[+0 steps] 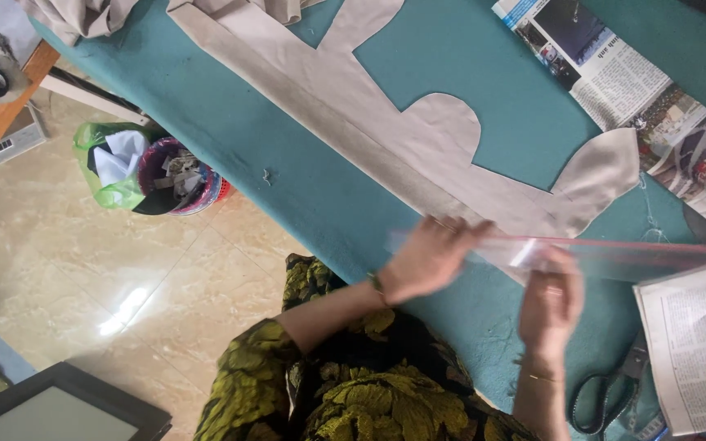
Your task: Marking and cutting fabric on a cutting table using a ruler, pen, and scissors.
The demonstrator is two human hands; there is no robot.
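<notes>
Left hand: we see the left hand (431, 257) lying on one end of a long transparent ruler (614, 255); its fingers are folded over the ruler's edge and press it down on the cloth.
Right hand: the right hand (551, 300) is just beside the left one, lower on the same ruler; its fingers are curled near the edge, but we cannot tell if they pinch a chalk or only hold the ruler.
Ruler: it lies across the near part of the teal table (288, 188), reaching from the hands to the right, and it looks blurred.
Cloth: the beige cloth piece (386, 122) is spread flat on the table, from the far left to the hands; curved shapes are already cut out of its right side.
Progress: we judge that the cutting of the curves is done, and that the measuring or marking on the near end of the cloth is in hand.
Around: black scissors (602, 396) rest unused near the right hand, newspapers (696, 343) lie at the right, and a bin with scraps (175, 175) stands on the floor at the left.
</notes>
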